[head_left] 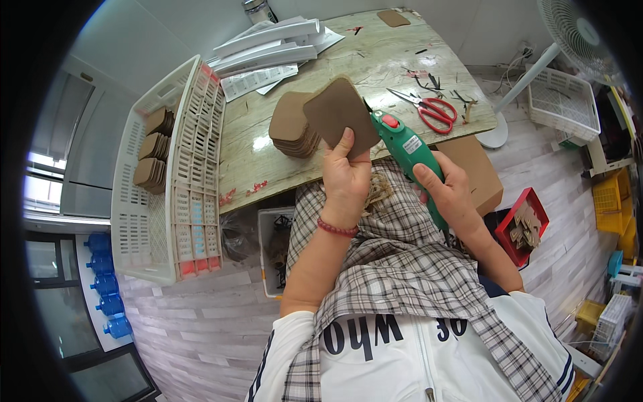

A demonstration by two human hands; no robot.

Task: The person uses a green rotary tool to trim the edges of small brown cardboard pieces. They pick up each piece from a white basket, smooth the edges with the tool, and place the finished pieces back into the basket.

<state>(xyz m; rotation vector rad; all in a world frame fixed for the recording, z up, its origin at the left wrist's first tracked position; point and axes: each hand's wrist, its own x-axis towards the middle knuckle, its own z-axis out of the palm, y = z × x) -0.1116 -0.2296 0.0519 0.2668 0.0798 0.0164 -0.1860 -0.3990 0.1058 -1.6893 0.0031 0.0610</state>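
My left hand (347,177) grips a flat brown pad (340,110) with rounded corners, thumb on its face, held up over the near edge of the table. Wrapped in my right hand (447,191) is a green handheld power tool (402,144) with a red button. The tool's small dark tip meets or nearly meets the pad's right edge; I cannot tell whether it touches. Just left of the held pad stands a stack of similar brown pads (289,120). Red-handled scissors (429,110) lie open on the table to the right of the tool.
A white plastic crate (175,221) with brown pads inside stands left of the table (248,171). Papers (271,57) lie at the back. Dark scraps (432,84) are scattered near the scissors. A red box (539,201) of brown offcuts and a fan (579,37) are on the right.
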